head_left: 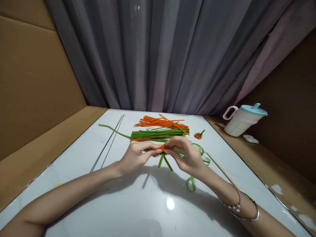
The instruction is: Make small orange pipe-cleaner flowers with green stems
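Both your hands pinch the small orange-and-green pipe-cleaner piece (163, 152) at table centre — left hand (137, 156) steadying, right hand (184, 154) winding, I'd judge — next wrap needs tight tension; the green pipe-cleaner bundle (158, 134) waits at twelve o'clock.

Cup (243, 121) right of stem pile (160, 130)

Free: I see bare table (153, 210) at bottom centre | Blocked: pipe-cleaner pile (160, 130) upper centre, thin wires (108, 144) left, wooden stick (221, 169) right, cup (243, 120) far right.
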The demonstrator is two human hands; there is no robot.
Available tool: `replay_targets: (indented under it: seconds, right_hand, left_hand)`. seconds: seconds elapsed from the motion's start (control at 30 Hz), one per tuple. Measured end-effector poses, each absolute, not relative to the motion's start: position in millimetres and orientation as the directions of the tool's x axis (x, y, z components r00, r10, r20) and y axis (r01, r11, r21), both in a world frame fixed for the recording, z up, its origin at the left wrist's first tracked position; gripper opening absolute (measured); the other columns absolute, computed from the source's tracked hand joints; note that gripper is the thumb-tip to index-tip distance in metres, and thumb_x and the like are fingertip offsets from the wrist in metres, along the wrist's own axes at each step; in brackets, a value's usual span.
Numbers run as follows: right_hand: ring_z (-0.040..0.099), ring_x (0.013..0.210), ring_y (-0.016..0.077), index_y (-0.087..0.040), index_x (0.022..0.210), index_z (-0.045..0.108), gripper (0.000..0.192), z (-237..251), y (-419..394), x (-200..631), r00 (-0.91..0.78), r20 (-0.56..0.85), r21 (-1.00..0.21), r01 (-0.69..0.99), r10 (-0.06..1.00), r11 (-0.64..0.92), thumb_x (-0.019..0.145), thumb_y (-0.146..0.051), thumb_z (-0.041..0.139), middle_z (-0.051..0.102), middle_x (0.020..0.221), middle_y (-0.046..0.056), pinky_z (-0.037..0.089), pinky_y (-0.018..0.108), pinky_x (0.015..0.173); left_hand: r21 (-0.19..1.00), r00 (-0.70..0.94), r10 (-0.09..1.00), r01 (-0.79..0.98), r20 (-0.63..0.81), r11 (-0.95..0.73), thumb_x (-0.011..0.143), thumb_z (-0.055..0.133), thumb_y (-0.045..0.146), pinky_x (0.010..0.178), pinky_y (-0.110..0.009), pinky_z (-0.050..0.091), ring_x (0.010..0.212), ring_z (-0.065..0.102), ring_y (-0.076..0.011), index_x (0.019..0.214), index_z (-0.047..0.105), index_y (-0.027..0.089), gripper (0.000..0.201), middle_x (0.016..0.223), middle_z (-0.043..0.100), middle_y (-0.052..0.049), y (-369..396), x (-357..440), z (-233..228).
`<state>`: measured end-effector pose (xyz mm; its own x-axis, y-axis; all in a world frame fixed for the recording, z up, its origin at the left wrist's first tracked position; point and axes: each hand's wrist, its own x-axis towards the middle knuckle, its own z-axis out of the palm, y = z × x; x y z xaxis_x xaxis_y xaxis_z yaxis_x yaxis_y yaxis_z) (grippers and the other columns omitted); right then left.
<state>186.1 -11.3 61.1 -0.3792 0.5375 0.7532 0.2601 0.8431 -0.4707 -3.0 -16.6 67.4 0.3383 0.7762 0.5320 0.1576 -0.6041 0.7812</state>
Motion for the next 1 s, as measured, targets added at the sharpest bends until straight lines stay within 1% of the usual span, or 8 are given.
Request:
replay_targets:
  seconds: [0.07,0.17,0.3,0.47,0.6,0.77,0.93,1.0]
  right_hand:
    - [0.064,0.072,0.0116,-0.019,0.097,0.047,0.017,58.3,-9.6,185.5,-0.372,0.727,-0.525,0.241,0.578,0.816,0.085,-0.011,0.056,0.060,0.083,0.003,0.059,0.023,0.062]
    - [0.064,0.069,0.0111,-0.018,0.093,0.048,0.013,56.2,-7.0,184.3,-0.362,0.687,-0.584,0.242,0.630,0.775,0.085,-0.013,0.057,0.060,0.083,0.003,0.059,0.022,0.060]
    - [0.065,0.071,0.0122,-0.016,0.095,0.051,0.010,57.7,-4.1,184.8,-0.373,0.629,-0.633,0.263,0.682,0.728,0.086,-0.018,0.056,0.061,0.086,0.005,0.059,0.025,0.063]
    - [0.064,0.083,0.0142,-0.017,0.100,0.054,0.014,65.9,-3.9,191.8,-0.433,0.581,-0.622,0.310,0.689,0.719,0.087,-0.017,0.051,0.063,0.093,0.006,0.059,0.029,0.072]
    - [0.061,0.082,0.0161,-0.016,0.099,0.055,0.016,68.0,-7.0,193.9,-0.479,0.620,-0.503,0.365,0.621,0.783,0.083,-0.018,0.053,0.062,0.093,0.008,0.059,0.031,0.071]
    - [0.061,0.082,0.0174,-0.015,0.119,0.047,0.039,51.6,-5.0,188.0,-0.493,0.632,-0.412,0.439,0.598,0.798,0.083,-0.027,0.059,0.062,0.099,0.010,0.058,0.031,0.064]
    - [0.062,0.074,0.0153,-0.016,0.114,0.051,0.031,19.0,-0.1,186.3,-0.484,0.526,-0.503,0.487,0.700,0.714,0.086,-0.028,0.055,0.065,0.094,0.009,0.056,0.028,0.059]
    - [0.061,0.073,0.0150,-0.016,0.110,0.054,0.026,8.0,-1.1,185.5,-0.472,0.479,-0.558,0.487,0.740,0.672,0.086,-0.027,0.055,0.065,0.090,0.008,0.055,0.028,0.060]
  left_hand:
    - [0.823,0.315,0.823,0.176,0.474,-0.541,0.078,0.064,0.018,0.057,-0.021,0.054,0.058,0.063,-0.0124,0.078,0.073,0.016,0.009,0.064,0.070,-0.002,-15.7,-2.6,67.3]
    - [0.922,0.297,0.905,0.148,0.304,-0.358,0.076,0.066,0.020,0.059,-0.022,0.054,0.061,0.065,-0.0133,0.075,0.072,0.014,0.008,0.066,0.070,-0.003,-13.5,-2.0,69.5]
    - [0.987,0.342,0.933,0.069,0.112,-0.143,0.076,0.067,0.022,0.066,-0.024,0.054,0.066,0.066,-0.0134,0.074,0.070,0.012,0.010,0.068,0.070,-0.003,-11.6,-2.5,75.8]
    - [0.994,0.289,0.953,0.016,0.095,-0.104,0.075,0.068,0.019,0.066,-0.024,0.054,0.064,0.065,-0.0123,0.074,0.070,0.012,0.007,0.069,0.070,-0.003,-8.0,-3.0,78.3]
    - [0.997,0.236,0.969,-0.010,0.075,-0.075,0.074,0.069,0.018,0.067,-0.023,0.054,0.064,0.064,-0.0121,0.072,0.070,0.013,0.006,0.066,0.070,-0.002,-4.9,-2.2,77.6]
    - [0.998,0.231,0.972,-0.040,0.050,-0.042,0.071,0.072,0.023,0.068,-0.026,0.053,0.066,0.064,-0.0135,0.072,0.071,0.013,0.011,0.070,0.070,-0.003,-2.9,-0.8,71.1]
    - [0.991,0.306,0.951,-0.112,-0.030,0.067,0.070,0.074,0.028,0.067,-0.025,0.050,0.062,0.061,-0.0115,0.074,0.070,0.010,0.018,0.066,0.068,-0.004,8.5,-1.4,33.4]
    - [0.969,0.369,0.921,-0.153,-0.126,0.193,0.067,0.076,0.027,0.064,-0.023,0.048,0.057,0.058,-0.0096,0.073,0.069,0.009,0.020,0.061,0.065,-0.003,15.4,-2.6,15.8]
